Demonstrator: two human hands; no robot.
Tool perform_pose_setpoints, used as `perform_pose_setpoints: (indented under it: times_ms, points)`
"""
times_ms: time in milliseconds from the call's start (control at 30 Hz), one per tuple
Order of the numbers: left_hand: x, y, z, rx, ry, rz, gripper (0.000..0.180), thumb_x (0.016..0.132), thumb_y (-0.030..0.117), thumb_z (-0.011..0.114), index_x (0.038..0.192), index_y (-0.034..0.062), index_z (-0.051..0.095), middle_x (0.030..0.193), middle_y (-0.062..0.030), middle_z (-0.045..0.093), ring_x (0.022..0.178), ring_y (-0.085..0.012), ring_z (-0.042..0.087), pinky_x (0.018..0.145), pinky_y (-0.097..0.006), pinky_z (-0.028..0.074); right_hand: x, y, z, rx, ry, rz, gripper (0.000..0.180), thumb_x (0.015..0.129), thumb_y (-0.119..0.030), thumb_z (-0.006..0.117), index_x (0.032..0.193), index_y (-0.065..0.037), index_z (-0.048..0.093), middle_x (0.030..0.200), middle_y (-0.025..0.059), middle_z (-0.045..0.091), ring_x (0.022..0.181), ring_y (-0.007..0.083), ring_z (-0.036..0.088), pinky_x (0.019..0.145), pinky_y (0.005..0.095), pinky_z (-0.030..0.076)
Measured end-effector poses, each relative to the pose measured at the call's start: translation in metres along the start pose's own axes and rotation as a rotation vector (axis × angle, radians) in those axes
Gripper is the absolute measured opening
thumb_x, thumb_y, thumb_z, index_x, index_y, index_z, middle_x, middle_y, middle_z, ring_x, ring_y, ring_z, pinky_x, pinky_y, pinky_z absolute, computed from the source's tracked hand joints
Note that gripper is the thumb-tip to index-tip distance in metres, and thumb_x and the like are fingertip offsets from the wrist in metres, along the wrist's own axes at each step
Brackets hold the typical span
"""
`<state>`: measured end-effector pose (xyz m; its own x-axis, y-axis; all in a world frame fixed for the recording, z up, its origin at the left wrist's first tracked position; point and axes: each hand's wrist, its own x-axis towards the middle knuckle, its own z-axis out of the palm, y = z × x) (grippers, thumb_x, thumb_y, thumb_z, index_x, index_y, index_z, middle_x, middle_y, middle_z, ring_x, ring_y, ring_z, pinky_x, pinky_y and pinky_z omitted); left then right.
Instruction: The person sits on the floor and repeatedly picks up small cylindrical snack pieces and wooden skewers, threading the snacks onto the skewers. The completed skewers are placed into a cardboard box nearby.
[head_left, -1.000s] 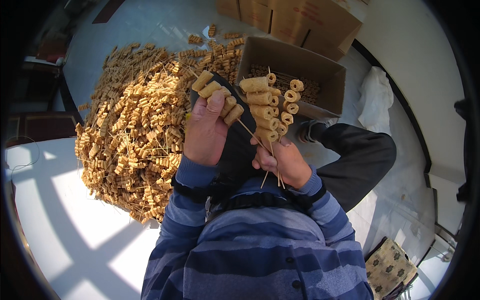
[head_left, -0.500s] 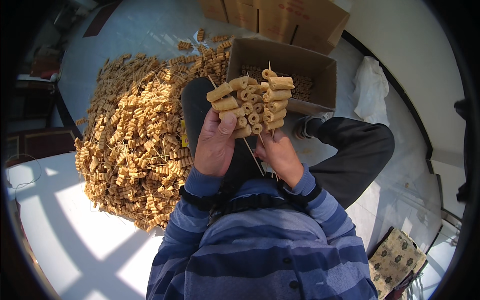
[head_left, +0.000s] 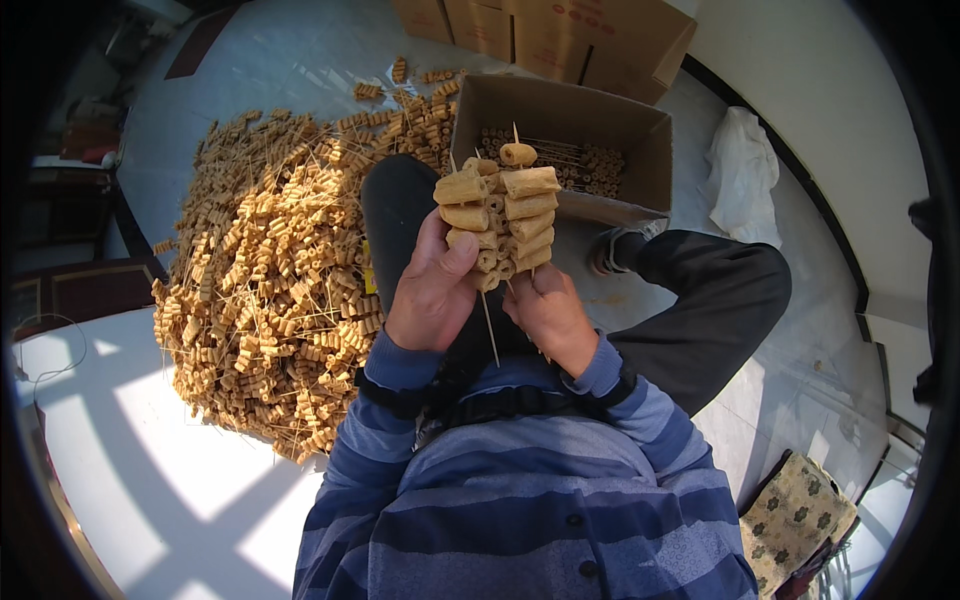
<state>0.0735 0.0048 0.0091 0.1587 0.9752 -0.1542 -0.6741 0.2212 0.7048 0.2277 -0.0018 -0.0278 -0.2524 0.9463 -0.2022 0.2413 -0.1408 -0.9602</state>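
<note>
A bunch of skewers (head_left: 531,207) threaded with short, hollow tan rolls is held up over my lap. My left hand (head_left: 436,292) is closed round the left side of the bunch, its thumb lying across the lower rolls. Under the right side, my right hand (head_left: 556,314) grips the thin sticks, its fingers partly hidden. One bare stick (head_left: 490,328) slants down between my hands. Some rolls show their round open ends between the two outer columns. Just beyond the bunch stands an open cardboard box (head_left: 640,193) with more skewered rolls (head_left: 600,165) in it.
A large heap of skewered rolls (head_left: 265,270) lies on the floor to my left, reaching my knee. Closed cartons (head_left: 560,40) stand behind the box. A white cloth or bag (head_left: 742,175) lies at the right by the wall, and a flower-patterned cushion (head_left: 797,520) at the lower right.
My hands have pressed the skewers closer together, so the bunch is narrower. Its right column has moved left, and the loose stick now points more steeply down.
</note>
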Motion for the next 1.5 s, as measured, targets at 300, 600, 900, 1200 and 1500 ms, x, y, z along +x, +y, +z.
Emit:
perform_pose_setpoints:
  times_ms: [300,600,900,1200,1500]
  points:
    - [0.008,0.014,-0.025,-0.335,-0.003,-0.068,0.06,0.092,0.029,0.052,0.144,-0.001,0.043,0.127,-0.0158,0.062,0.121,-0.0318,0.058,0.112,-0.049,0.04,0.007,-0.012,-0.019,0.47,-0.364,0.199,0.041,0.11,-0.039,0.037,0.109,-0.003,0.057,0.058,0.0004,0.049,0.051,0.0103,0.047,0.058,0.0266,0.046]
    - [0.008,0.007,-0.016,-0.317,0.03,-0.074,0.064,0.091,0.037,0.048,0.142,-0.0017,0.043,0.131,-0.0202,0.059,0.102,-0.0333,0.065,0.065,-0.041,0.056,0.003,-0.024,-0.025,0.588,-0.562,0.337,0.047,0.108,-0.047,0.037,0.111,-0.006,0.058,0.055,-0.0046,0.037,0.048,0.007,0.036,0.057,0.0269,0.048]
    - [0.016,0.003,-0.015,-0.33,-0.098,-0.106,0.079,0.083,0.04,0.059,0.147,-0.0023,0.038,0.144,-0.0269,0.049,0.128,-0.0428,0.054,0.105,-0.051,0.048,0.008,-0.016,-0.026,0.725,-0.791,0.35,0.047,0.11,-0.044,0.034,0.107,-0.003,0.056,0.052,-0.0015,0.038,0.045,0.0089,0.037,0.053,0.0275,0.047]
    - [0.017,-0.004,-0.029,-0.337,-0.154,-0.155,0.085,0.082,0.045,0.059,0.147,-0.004,0.035,0.135,-0.0267,0.055,0.111,-0.0425,0.065,0.058,-0.038,0.064,0.017,-0.001,-0.027,0.832,-0.959,0.407,0.048,0.11,-0.04,0.033,0.108,0.002,0.056,0.053,0.0015,0.045,0.044,0.0118,0.046,0.057,0.0309,0.055]
    - [0.018,0.016,-0.042,-0.224,-0.072,-0.08,0.085,0.079,0.042,0.067,0.146,-0.0019,0.039,0.13,-0.0243,0.059,0.117,-0.0446,0.061,0.098,-0.057,0.053,0.014,0.002,-0.037,0.746,-0.663,0.41,0.055,0.106,-0.05,0.042,0.125,0.001,0.051,0.105,0.0128,0.061,0.097,0.022,0.066,0.074,0.0339,0.061]
